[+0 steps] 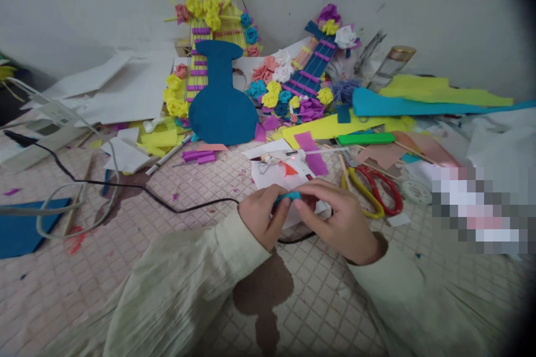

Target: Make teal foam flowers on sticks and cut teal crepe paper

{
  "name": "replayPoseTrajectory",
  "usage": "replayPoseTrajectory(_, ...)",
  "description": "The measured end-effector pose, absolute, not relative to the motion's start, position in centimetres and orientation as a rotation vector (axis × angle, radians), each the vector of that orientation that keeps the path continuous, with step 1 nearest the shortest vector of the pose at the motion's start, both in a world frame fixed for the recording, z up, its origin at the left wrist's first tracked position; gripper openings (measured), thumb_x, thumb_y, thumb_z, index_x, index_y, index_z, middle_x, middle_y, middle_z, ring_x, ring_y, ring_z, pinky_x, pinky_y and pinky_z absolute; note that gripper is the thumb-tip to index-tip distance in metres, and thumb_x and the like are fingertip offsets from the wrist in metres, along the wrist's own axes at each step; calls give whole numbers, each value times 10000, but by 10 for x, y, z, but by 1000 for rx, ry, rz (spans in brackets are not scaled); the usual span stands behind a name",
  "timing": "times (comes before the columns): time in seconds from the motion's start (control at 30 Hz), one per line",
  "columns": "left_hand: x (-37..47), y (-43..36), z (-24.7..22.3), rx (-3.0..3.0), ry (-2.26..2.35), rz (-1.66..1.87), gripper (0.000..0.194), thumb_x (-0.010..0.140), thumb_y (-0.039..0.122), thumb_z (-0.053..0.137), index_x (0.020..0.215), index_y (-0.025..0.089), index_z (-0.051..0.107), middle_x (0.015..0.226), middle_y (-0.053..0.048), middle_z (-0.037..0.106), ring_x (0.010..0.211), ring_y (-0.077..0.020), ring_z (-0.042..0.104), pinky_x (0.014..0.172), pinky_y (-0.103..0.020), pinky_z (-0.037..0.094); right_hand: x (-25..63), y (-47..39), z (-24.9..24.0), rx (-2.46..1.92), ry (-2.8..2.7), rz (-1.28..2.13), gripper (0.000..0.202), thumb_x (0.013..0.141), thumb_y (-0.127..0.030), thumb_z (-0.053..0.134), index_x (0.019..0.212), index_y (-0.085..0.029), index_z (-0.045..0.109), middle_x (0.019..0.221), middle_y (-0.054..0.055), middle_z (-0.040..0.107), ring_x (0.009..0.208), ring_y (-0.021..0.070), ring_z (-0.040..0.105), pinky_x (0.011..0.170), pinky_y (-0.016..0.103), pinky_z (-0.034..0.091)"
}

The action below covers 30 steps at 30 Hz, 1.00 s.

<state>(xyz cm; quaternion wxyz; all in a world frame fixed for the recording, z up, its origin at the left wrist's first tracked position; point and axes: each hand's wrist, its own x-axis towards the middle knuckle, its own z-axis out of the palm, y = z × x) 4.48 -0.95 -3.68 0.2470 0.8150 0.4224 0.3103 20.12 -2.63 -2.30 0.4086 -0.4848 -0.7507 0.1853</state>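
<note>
Well, from where I stand, the left hand [263, 213] and right hand [344, 220] pinch a small, narrow teal strip [292, 196] between them, near the white plastic glue gun [278, 157]; a light, even grip should avoid creases.

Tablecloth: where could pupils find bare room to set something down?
Mostly on the tablecloth between the blue sheet and left sleeve, short of the black cord. Another patch borders the right sleeve, nearer than the red scissor handles. Toward the wall, paper scraps and flowered guitars crowd it.
</note>
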Motion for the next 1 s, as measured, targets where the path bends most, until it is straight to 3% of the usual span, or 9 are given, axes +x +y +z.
replayPoseTrajectory(0.33,48,-11,-36,1959,1141,875,246,858,354,325,835,178,496,551,28,499,490,-106,479,488,-222,367,199,-28,-27,-1180,-1657,837,123,775,-227,564,850,-215,661,834,12,592,771,128,552,660,254,465)
replayPoseTrajectory(0.73,49,-14,-35,1939,1143,857,228,857,349,332,832,184,487,518,39,491,462,-102,468,471,-216,361,198,-29,-30,-1164,-1693,629,147,766,-209,565,877,-215,661,839,31,621,788,156,574,670,294,485)
replayPoseTrajectory(0.9,50,-16,-32,2008,1156,846,191,854,316,354,866,186,493,527,45,499,464,-99,482,472,-212,365,198,-28,-29,-1283,-1559,750,117,752,-278,580,796,-203,659,741,16,633,631,131,577,549,264,487)
replayPoseTrajectory(1.0,50,-16,-32,2009,1181,828,190,856,312,355,874,184,495,520,46,500,463,-101,490,480,-215,371,197,-28,-30,-1280,-1617,607,80,751,-242,581,764,-202,650,726,10,633,640,129,577,577,262,484)
